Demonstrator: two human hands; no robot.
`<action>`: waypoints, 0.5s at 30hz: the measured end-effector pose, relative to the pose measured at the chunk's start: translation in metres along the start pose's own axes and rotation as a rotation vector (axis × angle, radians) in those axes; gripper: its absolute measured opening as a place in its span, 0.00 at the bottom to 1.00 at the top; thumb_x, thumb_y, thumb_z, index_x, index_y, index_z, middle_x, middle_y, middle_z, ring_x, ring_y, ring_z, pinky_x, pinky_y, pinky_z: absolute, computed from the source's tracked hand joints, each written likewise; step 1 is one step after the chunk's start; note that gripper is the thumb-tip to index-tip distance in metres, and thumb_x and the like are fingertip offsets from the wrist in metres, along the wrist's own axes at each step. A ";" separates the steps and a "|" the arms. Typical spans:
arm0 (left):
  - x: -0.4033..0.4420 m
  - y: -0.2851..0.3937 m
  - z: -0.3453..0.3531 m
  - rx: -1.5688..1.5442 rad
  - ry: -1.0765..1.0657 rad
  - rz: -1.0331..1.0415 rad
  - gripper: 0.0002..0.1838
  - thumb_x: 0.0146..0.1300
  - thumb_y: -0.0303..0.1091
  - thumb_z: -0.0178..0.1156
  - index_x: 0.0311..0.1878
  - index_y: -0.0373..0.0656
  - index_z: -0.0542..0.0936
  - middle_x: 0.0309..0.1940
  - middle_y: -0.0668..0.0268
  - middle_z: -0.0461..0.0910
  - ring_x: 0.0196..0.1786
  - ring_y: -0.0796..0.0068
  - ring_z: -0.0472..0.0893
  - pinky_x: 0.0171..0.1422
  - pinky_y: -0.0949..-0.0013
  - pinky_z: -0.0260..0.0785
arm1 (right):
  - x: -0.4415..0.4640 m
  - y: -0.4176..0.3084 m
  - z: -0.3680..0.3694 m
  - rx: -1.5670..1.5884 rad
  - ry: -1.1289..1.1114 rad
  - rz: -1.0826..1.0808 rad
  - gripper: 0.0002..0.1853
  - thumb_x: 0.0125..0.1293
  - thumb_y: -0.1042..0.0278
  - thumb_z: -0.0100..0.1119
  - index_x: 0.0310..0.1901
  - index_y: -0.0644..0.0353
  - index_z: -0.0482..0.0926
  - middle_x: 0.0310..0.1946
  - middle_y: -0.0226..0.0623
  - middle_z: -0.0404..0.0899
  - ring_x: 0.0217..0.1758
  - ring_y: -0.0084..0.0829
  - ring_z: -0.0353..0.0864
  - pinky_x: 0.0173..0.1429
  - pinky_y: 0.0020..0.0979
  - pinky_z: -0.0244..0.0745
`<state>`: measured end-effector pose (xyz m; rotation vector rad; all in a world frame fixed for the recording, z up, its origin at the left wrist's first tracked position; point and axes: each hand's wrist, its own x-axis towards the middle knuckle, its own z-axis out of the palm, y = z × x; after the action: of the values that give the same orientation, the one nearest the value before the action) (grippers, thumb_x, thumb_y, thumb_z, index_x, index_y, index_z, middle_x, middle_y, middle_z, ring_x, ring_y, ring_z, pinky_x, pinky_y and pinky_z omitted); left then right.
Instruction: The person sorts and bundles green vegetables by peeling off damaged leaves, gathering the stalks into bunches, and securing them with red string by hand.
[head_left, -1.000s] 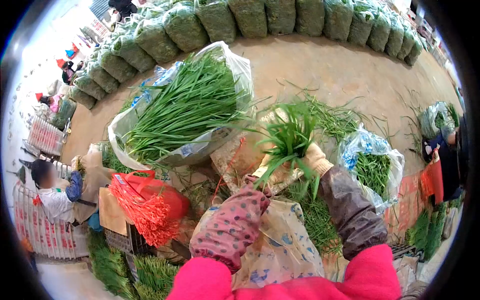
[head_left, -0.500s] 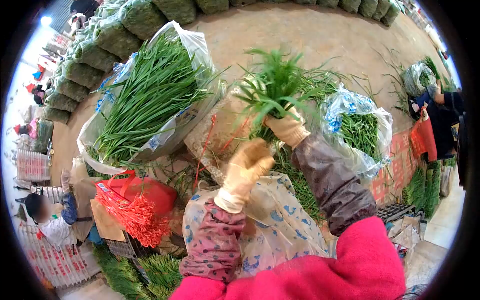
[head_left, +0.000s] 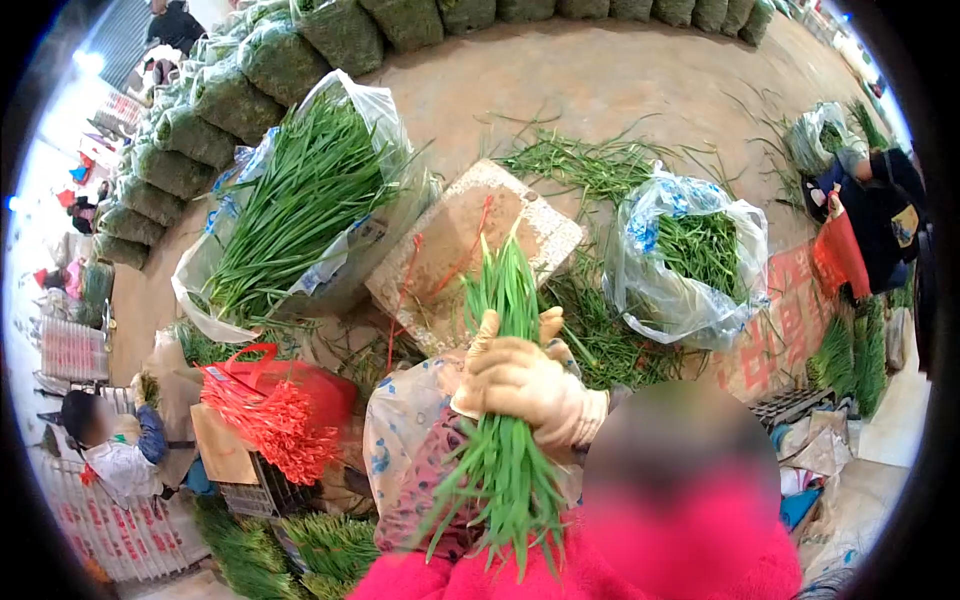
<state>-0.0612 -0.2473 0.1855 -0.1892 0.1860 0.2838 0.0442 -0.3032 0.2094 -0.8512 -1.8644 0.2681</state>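
Both hands wear cream gloves and are wrapped round one bunch of long green leaves (head_left: 515, 475), close in front of my body. My right hand (head_left: 535, 390) lies across the front of the bunch. My left hand (head_left: 478, 375) grips from the left and behind, partly hidden by the right one. One end of the bunch points to a flat board (head_left: 480, 210) with red strings on it; the other end fans out over my pink clothing. A large open plastic bag of long leaves (head_left: 300, 195) lies to the left, a smaller bag of greens (head_left: 700, 245) to the right.
A red bag with red ties (head_left: 285, 410) stands at lower left. Loose leaves (head_left: 580, 160) are scattered beyond the board. Full sacks (head_left: 405, 22) line the back. One co-worker (head_left: 115, 445) sits at far left, another (head_left: 875, 225) at far right.
The bunch has come down from over the board toward my body, with its loose leaf ends now toward me. My left hand, apart from the bunch half a second ago, has closed on it.
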 end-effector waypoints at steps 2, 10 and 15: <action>-0.010 0.007 -0.005 0.059 0.081 -0.038 0.25 0.70 0.41 0.51 0.64 0.36 0.67 0.42 0.63 0.80 0.46 0.64 0.79 0.57 0.58 0.74 | 0.000 -0.025 -0.006 -0.076 -0.219 0.009 0.20 0.47 0.65 0.61 0.45 0.55 0.79 0.42 0.34 0.78 0.54 0.37 0.76 0.61 0.42 0.66; -0.050 0.028 -0.017 0.450 0.069 -0.054 0.25 0.61 0.28 0.60 0.61 0.33 0.68 0.42 0.58 0.78 0.30 0.79 0.70 0.36 0.76 0.66 | -0.071 -0.027 -0.026 1.159 0.118 1.135 0.19 0.67 0.63 0.58 0.55 0.64 0.74 0.56 0.38 0.75 0.61 0.28 0.72 0.65 0.31 0.66; -0.078 -0.003 0.014 0.712 0.148 -0.052 0.28 0.58 0.32 0.64 0.60 0.34 0.67 0.44 0.56 0.75 0.26 0.78 0.69 0.29 0.74 0.65 | -0.071 -0.015 0.010 1.949 0.244 0.982 0.41 0.58 0.25 0.45 0.61 0.53 0.71 0.59 0.43 0.73 0.61 0.40 0.73 0.68 0.42 0.64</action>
<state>-0.1316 -0.2677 0.2161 0.4912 0.4156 0.1381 0.0452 -0.3593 0.1617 -0.1806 -0.1733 1.9733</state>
